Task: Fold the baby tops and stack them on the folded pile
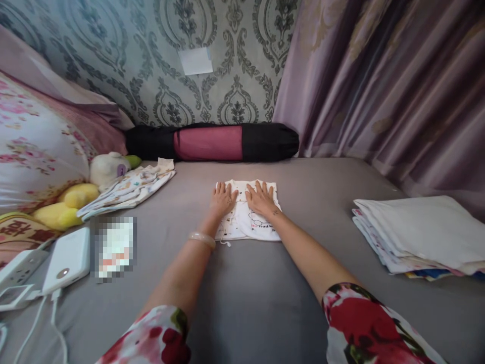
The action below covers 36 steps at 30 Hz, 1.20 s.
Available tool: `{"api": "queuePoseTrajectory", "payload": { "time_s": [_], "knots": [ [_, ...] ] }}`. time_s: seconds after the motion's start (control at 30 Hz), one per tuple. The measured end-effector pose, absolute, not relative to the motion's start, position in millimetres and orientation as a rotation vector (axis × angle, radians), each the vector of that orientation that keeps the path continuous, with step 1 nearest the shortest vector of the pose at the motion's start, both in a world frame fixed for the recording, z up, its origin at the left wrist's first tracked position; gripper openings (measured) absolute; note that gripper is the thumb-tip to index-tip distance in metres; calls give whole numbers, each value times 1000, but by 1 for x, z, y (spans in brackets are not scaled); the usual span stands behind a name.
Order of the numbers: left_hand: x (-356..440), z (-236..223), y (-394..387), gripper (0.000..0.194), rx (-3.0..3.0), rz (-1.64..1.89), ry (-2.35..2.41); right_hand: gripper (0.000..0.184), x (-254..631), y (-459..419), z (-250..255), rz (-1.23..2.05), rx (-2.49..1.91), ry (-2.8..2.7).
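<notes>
The small folded printed garment (248, 222) is pinned flat on the grey bed (242, 303) under both hands, left hand (223, 198) and right hand (259, 198) spread open side by side along its far edge, nothing gripped.

A home bedroom: grey-sheeted bed (242, 303), floral pillow (34, 151), damask wallpaper (151, 60), mauve curtains (397, 86)

Bare forearms, short sleeves (364, 323) in white fabric with big red roses and dark green leaves. Pale translucent bangle (202, 238) on left wrist. Small dark mark near right wrist. No rings visible.
</notes>
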<state>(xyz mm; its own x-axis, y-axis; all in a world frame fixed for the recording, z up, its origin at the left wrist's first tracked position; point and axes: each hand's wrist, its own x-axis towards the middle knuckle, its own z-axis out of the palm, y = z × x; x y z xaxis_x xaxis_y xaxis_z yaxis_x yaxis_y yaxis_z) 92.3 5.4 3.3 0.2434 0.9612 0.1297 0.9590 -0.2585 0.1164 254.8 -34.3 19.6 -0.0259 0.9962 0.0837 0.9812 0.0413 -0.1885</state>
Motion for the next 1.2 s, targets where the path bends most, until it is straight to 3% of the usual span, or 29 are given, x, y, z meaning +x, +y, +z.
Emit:
{"api": "queuePoseTrajectory", "payload": {
  "time_s": [0.27,0.8,1.03,1.2],
  "knots": [
    [98,17,5,62,2512,263,1895,55,256,-28,30,272,-2076,-2149],
    [109,8,-19,56,2573,259,1783,52,244,-52,15,67,-1915,-2197],
    [102,22,-26,59,2514,147,1724,54,254,-53,31,338,-1929,-2292],
    [86,31,-60,59,2621,134,1604,55,266,-84,39,313,-1806,-2390]
  ]
}}
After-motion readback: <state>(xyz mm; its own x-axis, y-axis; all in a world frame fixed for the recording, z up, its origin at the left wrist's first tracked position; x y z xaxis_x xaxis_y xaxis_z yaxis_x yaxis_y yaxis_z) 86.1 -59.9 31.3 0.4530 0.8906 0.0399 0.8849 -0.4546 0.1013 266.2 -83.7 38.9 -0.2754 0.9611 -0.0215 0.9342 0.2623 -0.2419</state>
